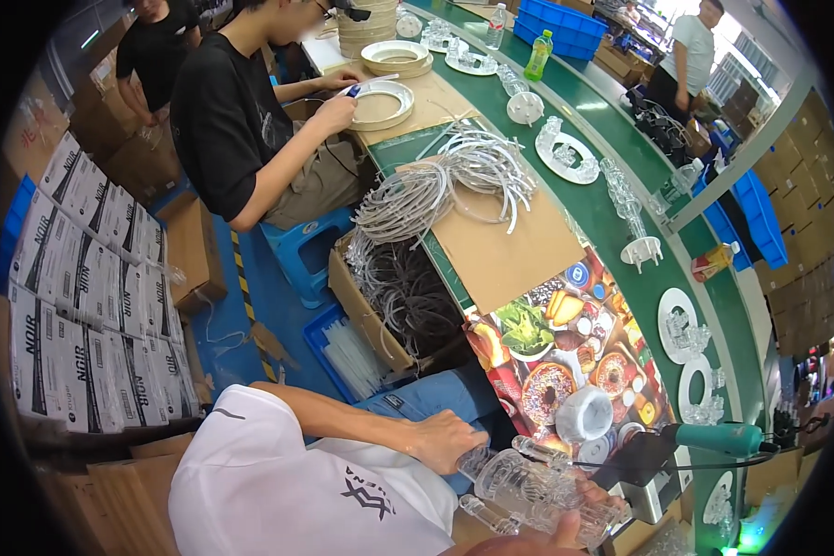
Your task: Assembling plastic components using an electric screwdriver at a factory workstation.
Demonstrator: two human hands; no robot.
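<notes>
A clear plastic assembly (526,482) with several see-through tubes lies across my lap at the lower edge. The fingers of my left hand (443,441) are closed round its left end. At the opposite end, my right hand (579,514) grips it, with the thumb on the near side and some fingers hidden behind the clear plastic. Just beyond the right hand is a silver and black device (641,486). A teal power screwdriver (721,437) with a cable lies beside it. A white tape roll (583,412) rests on the food-patterned mat (653,375) in front of me.
Bundled clear tubing (449,185) lies on cardboard (505,250) ahead. An open box of dark tubing (407,301) and a blue bin of rods (347,357) stand left of the table. Clear parts line the green conveyor (565,107). A co-worker (241,120) sits far left, handling a ring.
</notes>
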